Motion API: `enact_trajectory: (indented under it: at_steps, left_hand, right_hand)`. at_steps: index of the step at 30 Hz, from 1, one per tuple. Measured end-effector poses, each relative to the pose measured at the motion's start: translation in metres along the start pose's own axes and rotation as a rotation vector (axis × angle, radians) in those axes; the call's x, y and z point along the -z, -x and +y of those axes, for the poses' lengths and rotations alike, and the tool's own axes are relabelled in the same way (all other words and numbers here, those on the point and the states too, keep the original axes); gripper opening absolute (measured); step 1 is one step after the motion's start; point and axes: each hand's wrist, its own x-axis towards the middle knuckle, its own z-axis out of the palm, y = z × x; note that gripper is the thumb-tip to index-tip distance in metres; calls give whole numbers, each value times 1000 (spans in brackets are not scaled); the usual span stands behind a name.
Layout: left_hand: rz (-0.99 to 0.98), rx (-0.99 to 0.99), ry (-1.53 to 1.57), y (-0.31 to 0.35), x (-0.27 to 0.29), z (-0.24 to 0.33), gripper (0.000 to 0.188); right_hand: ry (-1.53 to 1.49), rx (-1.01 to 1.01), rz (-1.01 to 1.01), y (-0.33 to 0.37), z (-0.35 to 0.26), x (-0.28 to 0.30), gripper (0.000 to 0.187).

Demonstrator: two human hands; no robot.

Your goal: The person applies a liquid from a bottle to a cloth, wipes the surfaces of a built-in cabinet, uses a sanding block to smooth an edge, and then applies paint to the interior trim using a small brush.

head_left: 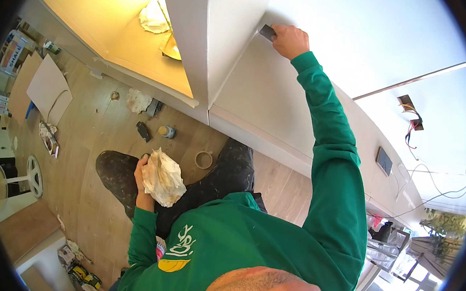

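Observation:
My right hand [292, 41] reaches far up and pinches a small dark grey block [267, 33], pressing it to the inner corner where the white wall [325, 39] meets a pale upright panel [224, 33]. The block's kind is not clear. Low on the left, beside my bent knee, my left hand [143, 185] is closed round a crumpled, stained whitish rag [163, 178]. A long pale ledge [262, 102] runs below the right arm.
A lit niche [122, 42] holds another crumpled rag [154, 18]. On the floor lie a tape roll [204, 160], a small jar [166, 132], a black object [143, 131] and cardboard sheets [47, 89]. Loose wires [412, 111] hang from the wall; a phone-like slab [384, 160] lies on the ledge.

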Motion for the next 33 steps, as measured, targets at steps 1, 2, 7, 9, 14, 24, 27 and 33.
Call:
enact_trajectory:
  at_steps: [1,2,7,9,14,24,27,33]
  left_hand:
    - [16,0,6,1,3,-2,45]
    - [31,2,11,1,6,-3,45]
    - [47,-17,40,0,33,-8,43]
    - [5,29,42,-3,25,-7,44]
    - [60,65,35,-10,23,-6,44]
    - [64,57,73,-13,35,-5,45]
    - [38,53,64,-15,36,-6,46]
    - [54,47,49,-15,37,-6,46]
  right_hand:
    - [31,30,-6,-1,0,-2,31]
    - [62,59,-13,-2,2,-4,30]
    - [-14,179,80,28,10,33,32]
    - [-12,94,73,28,21,27,31]
    - [106,115,8,24,7,8,22]
    - [258,337,139,7,1,-8,25]
    - [370,343,134,19,-8,-15,25]
    - [397,327,203,33,-11,-26,18]
